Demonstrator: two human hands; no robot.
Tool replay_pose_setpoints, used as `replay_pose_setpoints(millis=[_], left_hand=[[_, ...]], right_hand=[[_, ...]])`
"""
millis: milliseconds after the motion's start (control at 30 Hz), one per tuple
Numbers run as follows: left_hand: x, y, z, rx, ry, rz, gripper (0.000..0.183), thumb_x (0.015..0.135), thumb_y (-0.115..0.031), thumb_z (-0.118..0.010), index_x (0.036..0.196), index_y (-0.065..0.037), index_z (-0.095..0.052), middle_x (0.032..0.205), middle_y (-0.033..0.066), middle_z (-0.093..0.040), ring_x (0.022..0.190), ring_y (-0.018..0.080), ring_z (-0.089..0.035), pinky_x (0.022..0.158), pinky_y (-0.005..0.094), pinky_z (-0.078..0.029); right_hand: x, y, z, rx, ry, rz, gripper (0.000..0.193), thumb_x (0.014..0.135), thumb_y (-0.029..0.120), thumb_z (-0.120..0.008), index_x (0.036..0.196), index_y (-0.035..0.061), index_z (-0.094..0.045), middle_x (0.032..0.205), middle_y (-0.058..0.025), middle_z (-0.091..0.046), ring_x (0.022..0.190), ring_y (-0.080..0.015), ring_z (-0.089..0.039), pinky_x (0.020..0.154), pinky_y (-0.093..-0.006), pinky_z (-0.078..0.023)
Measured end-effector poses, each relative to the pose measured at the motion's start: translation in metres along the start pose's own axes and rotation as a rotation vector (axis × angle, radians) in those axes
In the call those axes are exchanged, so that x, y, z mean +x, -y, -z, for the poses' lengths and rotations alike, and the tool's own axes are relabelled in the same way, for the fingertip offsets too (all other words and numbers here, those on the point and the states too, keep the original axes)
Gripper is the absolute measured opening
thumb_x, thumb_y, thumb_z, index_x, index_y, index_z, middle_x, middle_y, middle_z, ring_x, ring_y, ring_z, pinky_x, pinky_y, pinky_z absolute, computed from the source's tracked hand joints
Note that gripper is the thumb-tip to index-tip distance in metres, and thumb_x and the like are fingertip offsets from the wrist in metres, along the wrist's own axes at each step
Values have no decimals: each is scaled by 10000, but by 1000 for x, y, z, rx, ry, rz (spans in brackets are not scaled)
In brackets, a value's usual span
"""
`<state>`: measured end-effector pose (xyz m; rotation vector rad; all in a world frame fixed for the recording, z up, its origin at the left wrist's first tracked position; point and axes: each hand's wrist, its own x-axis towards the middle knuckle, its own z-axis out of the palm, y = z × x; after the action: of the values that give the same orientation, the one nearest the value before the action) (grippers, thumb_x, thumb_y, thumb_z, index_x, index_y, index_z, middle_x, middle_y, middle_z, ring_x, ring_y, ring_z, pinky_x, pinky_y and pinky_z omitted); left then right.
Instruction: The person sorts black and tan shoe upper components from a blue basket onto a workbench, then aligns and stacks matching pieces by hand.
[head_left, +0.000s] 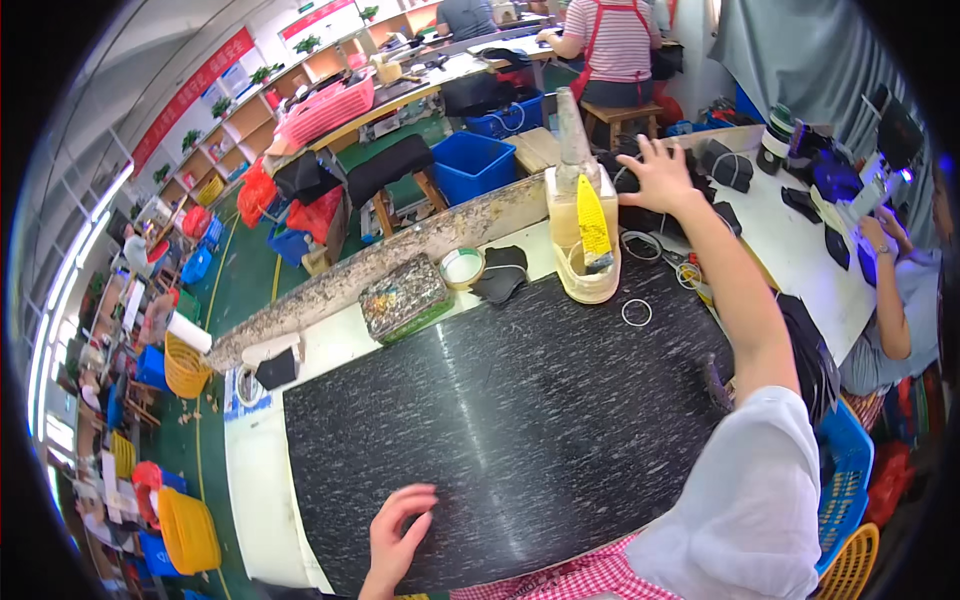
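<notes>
The right hand [660,175] reaches open-fingered for the black pieces [640,215] behind the glue bottle [583,235]. The left hand [397,535] lies open on the desk's dark mat [500,420] (a good brace); best to skirt that bottle.

R arm stretched far fwd, right hand [662,176] fingers spread; left hand [398,532] flat, near body.

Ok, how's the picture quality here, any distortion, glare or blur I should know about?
Head view: strong fisheye bending, so the bench edge curves and the corners go black. Light is bright and even, with pale streaky sheen on the dark work mat and glare from the windows along the left rim. The right hand and left hand look sharp; things near the rim are squeezed and soft.
</notes>
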<state>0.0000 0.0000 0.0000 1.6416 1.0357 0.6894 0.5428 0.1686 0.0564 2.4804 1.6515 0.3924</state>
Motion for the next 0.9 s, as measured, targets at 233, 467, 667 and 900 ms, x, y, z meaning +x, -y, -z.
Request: replay_pose_setpoints(millis=[233,467,667,900], left_hand=[[-61,29,38,39,-569,-46,175,871,-47,-523,1006,-10,-628,1137,112,-559,954,160,-559,800,285,-471],[-167,99,132,-75,-1599,-93,272,856,-103,-545,1109,-15,-586,1030,78,-626,875,164,-615,761,269,-488],[-367,274,83,-233,-2073,166,163,868,-98,-570,1015,-45,-617,886,22,-621,745,103,-583,604,237,-455],[-420,390,-26,-591,-2004,818,183,831,-79,-588,1001,-24,-629,844,24,-636,726,96,-575,620,227,-456]], right_hand=[[-13,11,0,743,-1044,121,417,774,294,-705,1110,87,-572,1196,-111,-560,1123,-269,-527,965,-440,-381],[-225,217,24,1219,-197,1083,81,770,-11,-658,785,16,-583,801,-107,-625,707,-224,-597,651,-324,-469],[-340,368,64,981,70,1967,170,710,-12,-658,871,35,-627,713,-97,-571,633,-271,-554,591,-369,-429],[-368,496,103,840,-16,2019,245,710,-36,-648,945,30,-630,615,-70,-457,569,-261,-467,570,-372,-371]])
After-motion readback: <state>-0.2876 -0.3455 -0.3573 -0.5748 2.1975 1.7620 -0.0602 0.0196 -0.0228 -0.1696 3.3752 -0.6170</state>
